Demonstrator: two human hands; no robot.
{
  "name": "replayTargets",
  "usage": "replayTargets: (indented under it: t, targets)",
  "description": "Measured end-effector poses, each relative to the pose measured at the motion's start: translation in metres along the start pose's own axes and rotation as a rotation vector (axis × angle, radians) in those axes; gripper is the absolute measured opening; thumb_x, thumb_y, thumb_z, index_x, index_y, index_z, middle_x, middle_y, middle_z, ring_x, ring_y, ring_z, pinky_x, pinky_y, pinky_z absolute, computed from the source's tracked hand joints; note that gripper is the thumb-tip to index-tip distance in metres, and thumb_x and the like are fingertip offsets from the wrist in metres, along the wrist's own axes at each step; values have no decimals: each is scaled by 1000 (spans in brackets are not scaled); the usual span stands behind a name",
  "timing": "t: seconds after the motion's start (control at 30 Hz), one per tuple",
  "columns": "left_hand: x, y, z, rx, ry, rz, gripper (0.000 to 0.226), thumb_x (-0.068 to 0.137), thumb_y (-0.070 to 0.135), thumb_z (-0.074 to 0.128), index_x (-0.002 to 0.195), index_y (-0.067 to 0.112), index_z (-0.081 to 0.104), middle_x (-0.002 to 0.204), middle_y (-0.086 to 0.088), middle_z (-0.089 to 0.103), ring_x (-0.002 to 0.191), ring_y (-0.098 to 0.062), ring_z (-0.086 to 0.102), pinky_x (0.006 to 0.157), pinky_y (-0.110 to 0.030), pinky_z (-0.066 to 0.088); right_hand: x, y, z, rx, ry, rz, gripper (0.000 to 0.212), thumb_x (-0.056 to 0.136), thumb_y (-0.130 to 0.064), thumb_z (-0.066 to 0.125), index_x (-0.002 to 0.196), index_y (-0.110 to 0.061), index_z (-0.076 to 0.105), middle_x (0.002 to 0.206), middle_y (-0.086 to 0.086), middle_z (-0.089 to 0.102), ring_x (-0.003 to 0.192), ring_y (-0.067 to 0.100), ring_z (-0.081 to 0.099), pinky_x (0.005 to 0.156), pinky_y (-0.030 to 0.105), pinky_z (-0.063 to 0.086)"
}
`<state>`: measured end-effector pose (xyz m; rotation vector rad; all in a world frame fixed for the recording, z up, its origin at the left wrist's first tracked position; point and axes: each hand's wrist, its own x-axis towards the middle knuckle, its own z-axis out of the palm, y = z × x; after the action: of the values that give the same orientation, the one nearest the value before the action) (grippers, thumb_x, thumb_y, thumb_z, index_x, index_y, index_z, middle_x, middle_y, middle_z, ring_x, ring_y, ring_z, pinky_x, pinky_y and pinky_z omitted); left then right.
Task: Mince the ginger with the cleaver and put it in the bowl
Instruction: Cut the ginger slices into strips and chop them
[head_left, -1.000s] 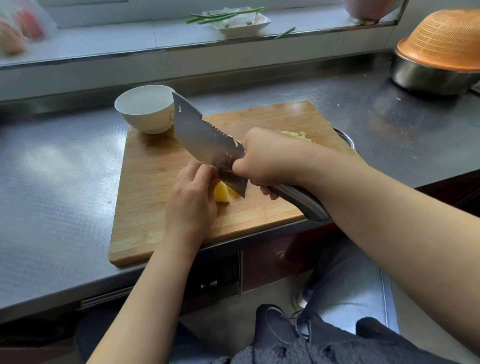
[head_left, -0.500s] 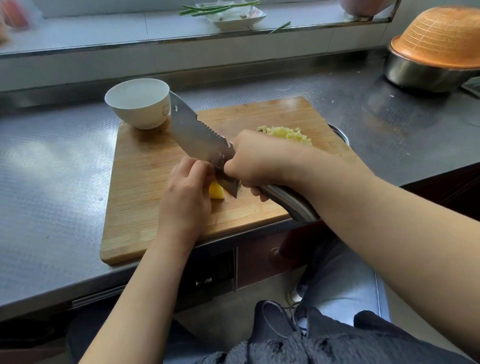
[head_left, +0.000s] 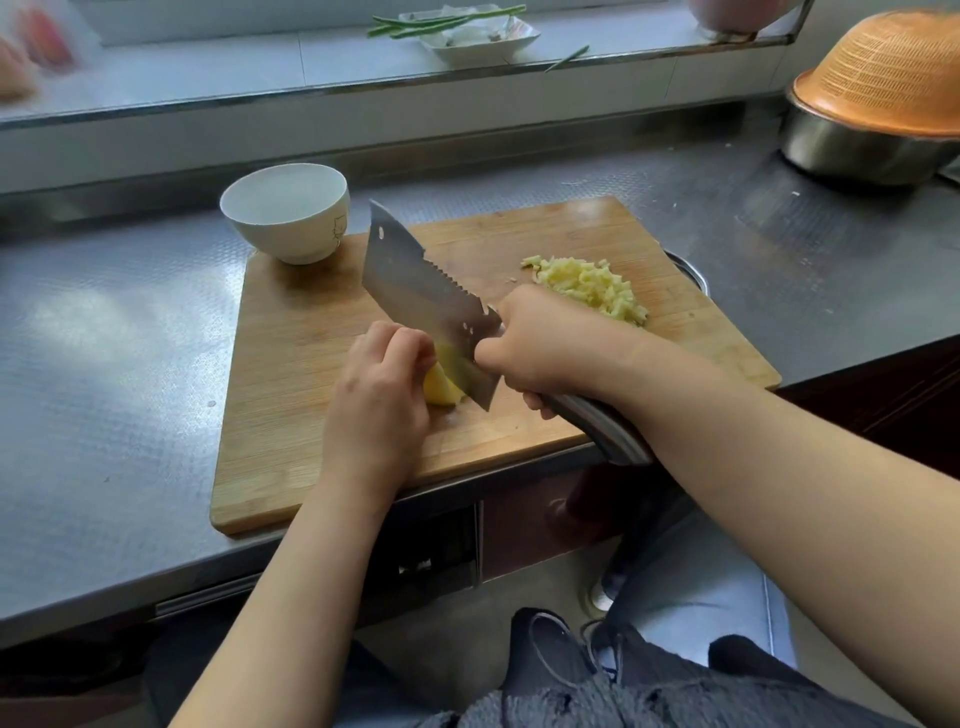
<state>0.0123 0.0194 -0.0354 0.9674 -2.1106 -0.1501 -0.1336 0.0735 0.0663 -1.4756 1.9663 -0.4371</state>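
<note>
On the wooden cutting board (head_left: 311, 374) lies a yellow piece of ginger (head_left: 441, 387), held down by the curled fingers of my left hand (head_left: 379, 395). My right hand (head_left: 540, 348) grips the steel handle of the cleaver (head_left: 421, 291), whose blade stands against the ginger just right of my left fingers. A pile of minced ginger (head_left: 592, 286) lies on the board's far right part, behind my right hand. The white bowl (head_left: 285, 210) stands empty at the board's far left corner.
The board sits on a steel counter (head_left: 104, 364), overhanging its near edge. An orange colander on a steel basin (head_left: 878, 119) stands far right. A white dish with green stalks (head_left: 478, 36) sits on the window ledge. A metal rim (head_left: 691, 270) shows behind the board's right edge.
The cleaver has worked against the ginger piece while my left hand kept holding it. The view shifted, so the minced pile behind my right hand now shows fully.
</note>
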Motion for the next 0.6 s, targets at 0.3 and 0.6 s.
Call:
replayTargets:
  t: [0.3,0.6]
  targets:
    - [-1,0,-1,30,-7,-1,9,84,-6,61,89,1,60,92,-14,57,80,-31,52,65,-36,41,-11,-20,-14,-67,20,-81,23,96,-10,48,73,-12,44,57,7,55,36,13,53,41,26,51]
    - [-2,0,-1,43,-20,-15,10,84,-6,62,91,2,61,95,-14,58,81,-29,53,65,-29,35,-8,-26,-12,-129,-7,-45,20,97,-11,47,77,-8,49,58,10,58,41,17,56,43,27,54]
